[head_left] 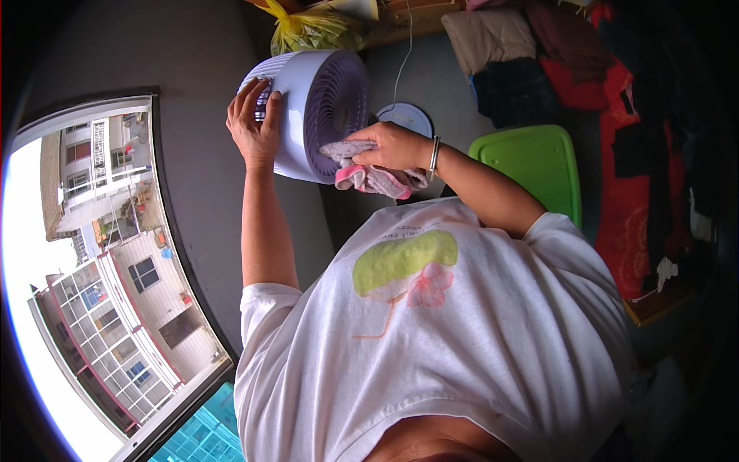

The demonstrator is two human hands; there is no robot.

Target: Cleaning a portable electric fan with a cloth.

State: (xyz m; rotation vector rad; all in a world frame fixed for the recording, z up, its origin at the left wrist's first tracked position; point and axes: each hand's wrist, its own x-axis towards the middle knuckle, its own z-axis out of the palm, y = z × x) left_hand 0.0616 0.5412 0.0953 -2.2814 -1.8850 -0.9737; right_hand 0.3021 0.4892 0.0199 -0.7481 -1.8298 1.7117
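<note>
A white-lavender round fan head (296, 115) is tilted on its side in front of me, its spiral grille turned to the right. My left hand (256, 123) grips the fan's rear edge, fingers over the slotted back and thumb on the casing. In my right hand (396, 145) is a grey-and-pink cloth (375, 179), pressed against the lower rim of the front grille. Part of the cloth hangs below the fingers. The fan's underside is hidden from view.
Behind the fan, a round white base (406, 118) with a cord lies on the floor. A green plastic stool (531, 165) stands to the right, near folded clothes (493, 46) and red fabric (625, 200). A yellow plastic bag (315, 29) sits at the back; a window (115, 262) is at left.
</note>
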